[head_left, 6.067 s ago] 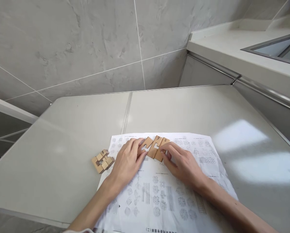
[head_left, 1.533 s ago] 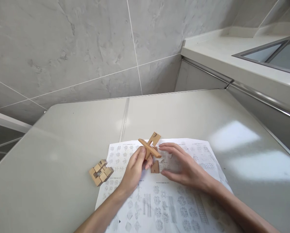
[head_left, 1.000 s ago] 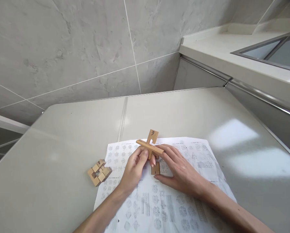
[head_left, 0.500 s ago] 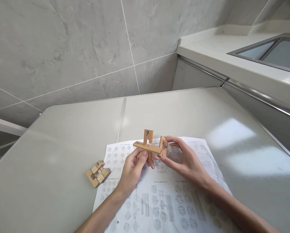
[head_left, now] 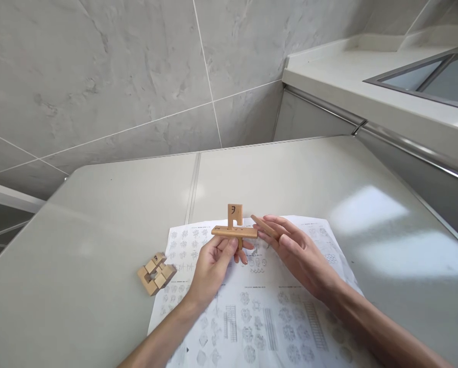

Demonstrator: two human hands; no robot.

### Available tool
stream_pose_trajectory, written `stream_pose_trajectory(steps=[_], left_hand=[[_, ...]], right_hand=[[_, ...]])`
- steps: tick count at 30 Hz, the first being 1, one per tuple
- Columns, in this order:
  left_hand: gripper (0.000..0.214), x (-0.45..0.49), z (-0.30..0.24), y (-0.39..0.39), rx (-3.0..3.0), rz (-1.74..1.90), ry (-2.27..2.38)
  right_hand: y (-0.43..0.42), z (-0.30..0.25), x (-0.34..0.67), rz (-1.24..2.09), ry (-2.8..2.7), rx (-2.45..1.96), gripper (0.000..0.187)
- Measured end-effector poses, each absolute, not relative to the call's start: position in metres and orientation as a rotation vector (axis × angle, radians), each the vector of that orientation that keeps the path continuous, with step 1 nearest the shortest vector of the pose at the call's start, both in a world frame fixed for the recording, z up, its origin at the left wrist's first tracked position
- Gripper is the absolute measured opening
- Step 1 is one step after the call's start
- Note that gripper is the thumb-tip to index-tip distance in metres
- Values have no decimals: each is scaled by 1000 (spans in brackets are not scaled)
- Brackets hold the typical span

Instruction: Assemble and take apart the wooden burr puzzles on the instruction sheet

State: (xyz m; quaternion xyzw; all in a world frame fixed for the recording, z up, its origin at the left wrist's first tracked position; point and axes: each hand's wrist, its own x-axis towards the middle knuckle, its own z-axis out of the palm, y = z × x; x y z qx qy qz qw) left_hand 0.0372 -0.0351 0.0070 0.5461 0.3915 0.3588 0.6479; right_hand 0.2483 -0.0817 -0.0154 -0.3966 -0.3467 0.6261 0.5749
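Note:
My left hand (head_left: 216, 262) is closed around two interlocked wooden puzzle pieces held above the sheet. One is a flat bar (head_left: 234, 232) lying level; through it stands an upright notched piece (head_left: 234, 210) marked with a 3. My right hand (head_left: 295, 250) grips a separate flat wooden puzzle piece (head_left: 265, 226), seen nearly edge-on, just right of the bar and apart from it. Beneath both hands lies a large white instruction sheet (head_left: 267, 306) printed with small diagrams. To the left, an assembled wooden block puzzle (head_left: 157, 274) marked 3 rests by the sheet's left edge.
The pale table (head_left: 98, 230) has a seam running across it and meets a grey tiled wall (head_left: 137, 76) at the back. A white counter (head_left: 328, 76) with an inset sink (head_left: 431, 76) rises on the right, above a metal rail.
My right hand has turned its wooden piece from upright, notch showing, to nearly edge-on, and drawn it slightly away from the bar. My left hand holds its pieces almost still, the bar now more level.

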Motion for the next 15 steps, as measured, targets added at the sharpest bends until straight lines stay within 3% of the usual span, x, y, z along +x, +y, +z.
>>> stream_pose_trajectory(steps=[4, 15], left_hand=[[32, 39, 9, -35, 1254, 801, 879], [35, 40, 10, -38, 1302, 841, 955]], right_hand=[[-83, -7, 244, 1511, -923, -923, 56], [-81, -5, 242, 1445, -1051, -911, 57]])
